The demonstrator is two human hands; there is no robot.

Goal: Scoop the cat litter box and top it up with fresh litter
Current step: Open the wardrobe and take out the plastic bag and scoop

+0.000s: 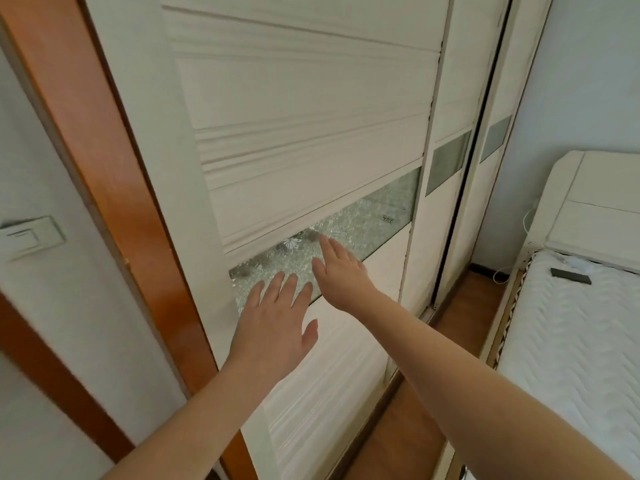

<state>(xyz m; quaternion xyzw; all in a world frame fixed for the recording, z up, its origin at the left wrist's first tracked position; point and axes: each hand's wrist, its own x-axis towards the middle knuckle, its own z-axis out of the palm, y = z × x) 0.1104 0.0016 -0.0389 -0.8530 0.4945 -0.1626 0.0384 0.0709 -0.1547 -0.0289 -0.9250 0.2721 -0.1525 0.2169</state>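
Observation:
A white sliding wardrobe door [304,98] with a patterned glass strip [374,216] fills the middle of the view. My left hand [277,317] lies flat on the door with straight fingers reaching the lower edge of the glass strip. My right hand [337,275] presses flat on the glass strip just to the right, fingers straight. Both hands hold nothing. No litter box, scoop or litter is in view.
A brown wooden door frame [114,161] stands at the left, beside a wall switch [29,235]. A second wardrobe panel [446,157] follows on the right. A bed with a white mattress [575,327] and headboard [595,202] stands at the right, across a strip of wooden floor [460,306].

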